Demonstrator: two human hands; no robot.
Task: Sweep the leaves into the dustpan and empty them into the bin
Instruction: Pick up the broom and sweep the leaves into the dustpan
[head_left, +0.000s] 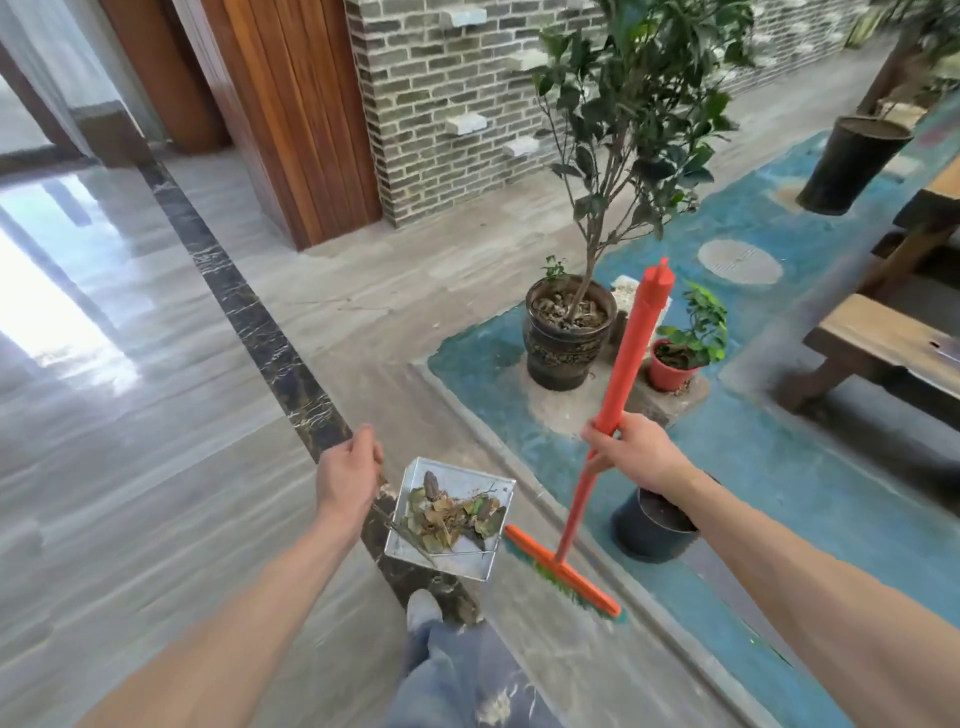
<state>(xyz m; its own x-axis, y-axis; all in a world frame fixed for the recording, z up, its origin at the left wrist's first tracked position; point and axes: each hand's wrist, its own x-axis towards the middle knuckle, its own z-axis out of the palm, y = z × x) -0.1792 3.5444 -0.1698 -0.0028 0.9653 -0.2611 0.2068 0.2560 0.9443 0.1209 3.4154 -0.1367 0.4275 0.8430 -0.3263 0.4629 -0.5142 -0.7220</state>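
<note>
Grey stone flooring (156, 415) is stretching past potted plants (569, 332). Left hand (348, 475) is gripping the handle of the metal dustpan (483, 558), which is carrying dry leaves (452, 514) (raised off the floor). Right hand (636, 454) is clasping the orange broom (621, 384) just beside it.

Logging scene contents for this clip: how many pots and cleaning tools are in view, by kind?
Dark pots: 3, namely the glazed tree pot, the black pot under the right forearm, and the tall one at far right
Small red plastic pot: 1
Orange broom: 1
Metal dustpan of dry leaves: 1
Total: 6
</note>
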